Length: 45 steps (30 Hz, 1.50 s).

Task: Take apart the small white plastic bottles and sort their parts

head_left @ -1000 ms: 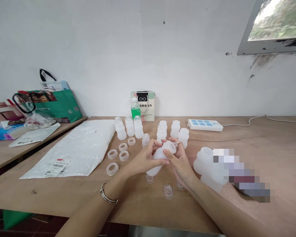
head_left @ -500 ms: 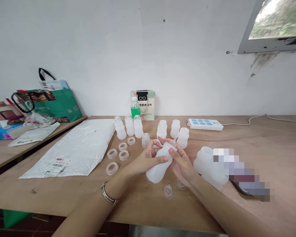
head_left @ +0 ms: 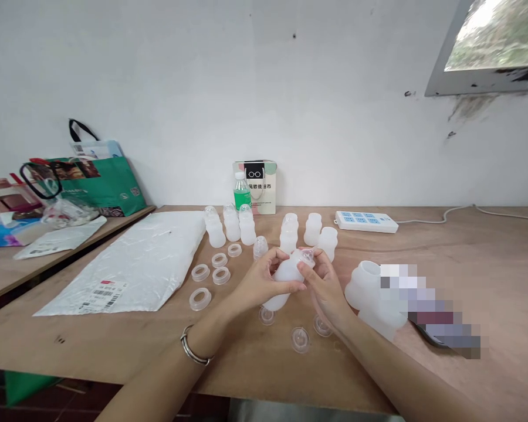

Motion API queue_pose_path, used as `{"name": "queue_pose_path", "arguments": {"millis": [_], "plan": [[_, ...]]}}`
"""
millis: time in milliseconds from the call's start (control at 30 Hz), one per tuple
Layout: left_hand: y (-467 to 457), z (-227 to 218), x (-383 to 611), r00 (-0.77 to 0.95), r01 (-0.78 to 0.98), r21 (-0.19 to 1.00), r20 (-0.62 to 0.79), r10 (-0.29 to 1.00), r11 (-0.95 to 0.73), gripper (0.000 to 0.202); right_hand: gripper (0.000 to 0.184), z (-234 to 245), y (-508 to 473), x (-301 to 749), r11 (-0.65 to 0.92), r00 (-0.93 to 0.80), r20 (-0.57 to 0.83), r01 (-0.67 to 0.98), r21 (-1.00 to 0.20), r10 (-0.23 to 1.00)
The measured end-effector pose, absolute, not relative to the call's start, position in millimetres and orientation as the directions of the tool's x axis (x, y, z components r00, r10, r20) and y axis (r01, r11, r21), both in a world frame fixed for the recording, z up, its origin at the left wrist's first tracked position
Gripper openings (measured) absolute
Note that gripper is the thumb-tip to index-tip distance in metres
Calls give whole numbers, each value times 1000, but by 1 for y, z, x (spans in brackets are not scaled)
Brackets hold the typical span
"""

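Note:
A frosted white baby bottle point(head_left: 289, 271) is held tilted above the table, its top toward the upper right. My left hand point(head_left: 261, 280) is closed around the bottle's body. At the neck, my right hand point(head_left: 328, 284) grips the collar, its fingers about the clear teat point(head_left: 307, 255). Loose clear teats, one of them a disc point(head_left: 300, 340), lie on the table under my hands. Left of them are several clear collar rings point(head_left: 200, 299). A clear domed cap point(head_left: 260, 247) stands just behind my left hand.
Capped bottles point(head_left: 215, 231) stand at the back, with open bottles point(head_left: 313, 228) to their right. More bottles point(head_left: 364, 284) stand beside a pixelated object at right. A white mailing bag point(head_left: 158, 258) lies left; a power strip point(head_left: 366, 221) is at the back.
The bottle has tipped and its top sits slightly lower. My right fingers have shifted around the teat and collar. My left hand still holds the body.

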<state>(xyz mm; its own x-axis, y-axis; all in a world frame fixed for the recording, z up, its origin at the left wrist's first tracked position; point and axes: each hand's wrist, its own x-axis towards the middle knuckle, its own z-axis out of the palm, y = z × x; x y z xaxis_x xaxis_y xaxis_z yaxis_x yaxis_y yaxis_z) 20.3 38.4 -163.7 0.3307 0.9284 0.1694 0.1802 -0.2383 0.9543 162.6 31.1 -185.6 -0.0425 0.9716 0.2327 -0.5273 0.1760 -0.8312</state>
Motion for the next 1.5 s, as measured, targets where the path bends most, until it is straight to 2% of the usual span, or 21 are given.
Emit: {"name": "queue_pose_path", "arguments": {"millis": [133, 267, 400, 500, 633, 733, 867, 1067, 1200, 1300, 1400, 1500], "plan": [[42, -161, 15, 397, 108, 974, 143, 907, -200, 44, 25, -185, 30, 161, 192, -101, 293, -550, -813, 951], [42, -160, 14, 406, 105, 970, 158, 900, -217, 43, 32, -185, 29, 161, 269, 10, 307, -508, -818, 952], [38, -157, 14, 437, 61, 985, 121, 891, -163, 40, 24, -185, 29, 162, 228, -30, 287, -534, -814, 957], [35, -153, 11, 494, 18, 998, 42, 868, -58, 44, 25, -183, 30, 163, 210, -47, 284, -560, -801, 958], [31, -153, 10, 515, 17, 999, -53, 856, 52, 56, 36, -183, 32, 164, 148, -73, 239, -603, -784, 968], [31, -156, 11, 504, 13, 998, -60, 861, 62, 61, 35, -185, 32, 164, 117, -83, 211, -614, -781, 974], [32, -159, 15, 518, -44, 995, -56, 854, 92, 59, 27, -184, 32, 164, 149, -54, 230, -614, -775, 972], [33, -158, 20, 644, -250, 938, -23, 765, 239, 60, 30, -177, 27, 168, 97, -216, 279, -604, -791, 936], [31, -156, 20, 722, -275, 902, -35, 691, 332, 59, 29, -176, 23, 171, 88, -310, 331, -597, -797, 891], [31, -154, 16, 660, -194, 950, -58, 749, 245, 57, 28, -179, 25, 171, 126, -271, 344, -593, -795, 899], [30, -155, 14, 540, -29, 997, -44, 840, 71, 55, 30, -183, 30, 167, 201, -139, 336, -574, -794, 931], [27, -158, 18, 363, 253, 943, 114, 925, -215, 55, 30, -186, 32, 162, 270, -42, 340, -519, -811, 940]]}}
